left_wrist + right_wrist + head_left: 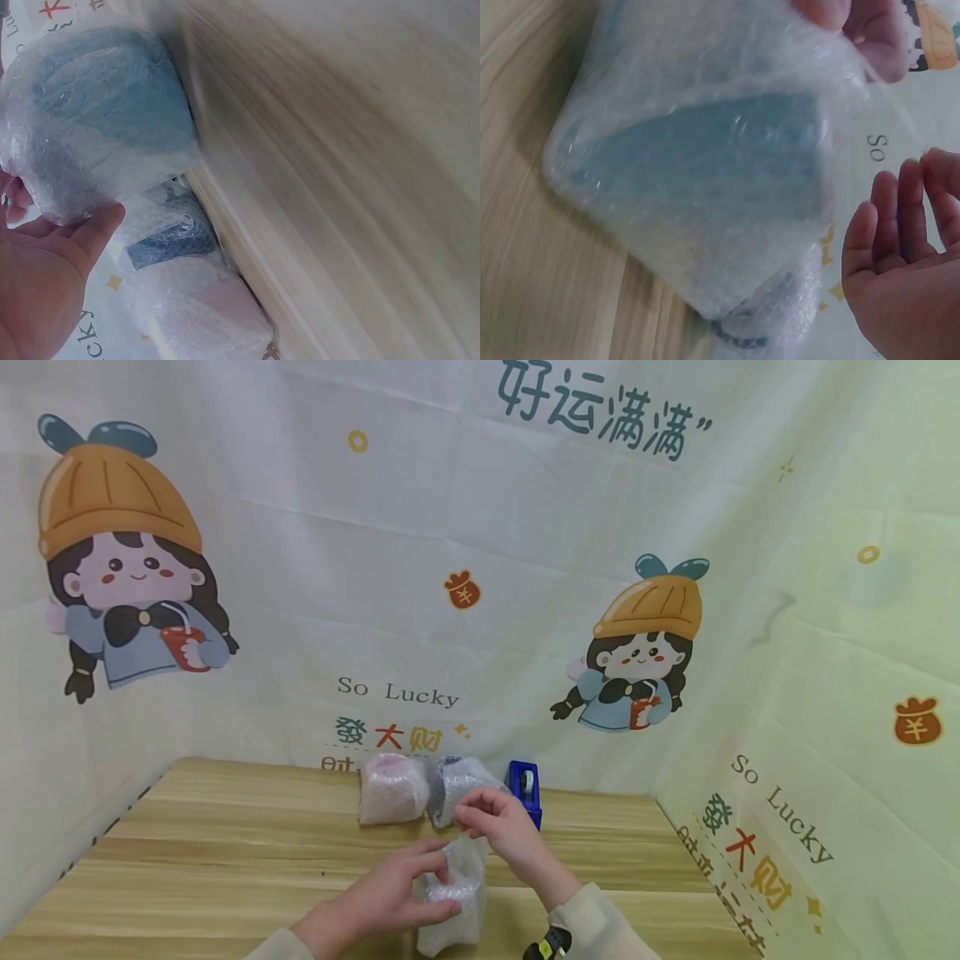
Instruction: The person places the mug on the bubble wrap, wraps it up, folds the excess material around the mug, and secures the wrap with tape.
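A bubble-wrapped parcel (453, 910) stands on the wooden table, close to the front. Through its wrap a blue-green item shows faintly in the left wrist view; its kind is hidden. My left hand (386, 889) grips the parcel from the left, thumb and fingers spread around it. Above the parcel's top, my right hand (513, 835) pinches the end of a thin clear strip of tape (900, 116). That strip runs from the wrap to the right fingertips in the right wrist view.
Behind the hands stand a pinkish bubble-wrapped bundle (393, 789) and another with dark blue inside (461, 777). A blue tape dispenser (525, 781) is just right of them. Printed cloth walls (300, 568) enclose the table (247, 835) at the back and sides.
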Motion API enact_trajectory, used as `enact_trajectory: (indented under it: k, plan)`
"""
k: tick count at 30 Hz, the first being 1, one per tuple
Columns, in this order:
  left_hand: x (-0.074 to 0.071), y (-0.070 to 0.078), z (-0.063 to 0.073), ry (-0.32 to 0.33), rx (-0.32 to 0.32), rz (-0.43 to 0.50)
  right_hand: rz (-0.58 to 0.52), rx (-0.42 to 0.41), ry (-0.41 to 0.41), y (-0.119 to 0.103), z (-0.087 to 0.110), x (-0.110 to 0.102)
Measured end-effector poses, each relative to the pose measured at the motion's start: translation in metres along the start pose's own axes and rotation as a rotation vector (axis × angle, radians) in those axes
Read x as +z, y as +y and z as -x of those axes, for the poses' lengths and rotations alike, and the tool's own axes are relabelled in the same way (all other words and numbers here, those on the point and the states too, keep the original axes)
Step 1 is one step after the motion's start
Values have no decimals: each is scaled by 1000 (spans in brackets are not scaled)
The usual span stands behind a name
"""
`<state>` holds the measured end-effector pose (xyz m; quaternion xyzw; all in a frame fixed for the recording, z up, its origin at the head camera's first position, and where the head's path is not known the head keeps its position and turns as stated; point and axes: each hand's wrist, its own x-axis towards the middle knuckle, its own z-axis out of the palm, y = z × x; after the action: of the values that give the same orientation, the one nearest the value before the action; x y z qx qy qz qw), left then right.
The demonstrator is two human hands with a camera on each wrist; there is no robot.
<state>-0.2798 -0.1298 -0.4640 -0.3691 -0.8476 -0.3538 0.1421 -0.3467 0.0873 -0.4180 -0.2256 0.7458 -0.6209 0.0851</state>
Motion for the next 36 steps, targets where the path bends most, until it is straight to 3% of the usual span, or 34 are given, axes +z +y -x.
enact_trajectory:
  k: [4, 8, 22, 31, 36]
  plan:
    - [0, 0, 0, 13, 6, -8, 167, -41, 49, 9, -1, 2]
    - [1, 0, 0, 27, 18, 0, 251, -24, 80, 20, 1, 4]
    - [4, 0, -1, 56, 22, -8, 225, 2, 189, 35, 4, 10]
    - [4, -1, -2, 65, 32, -13, 230, 81, 133, 31, 0, 10]
    - [4, -1, -1, 57, 27, -12, 258, 31, 104, 30, -1, 7]
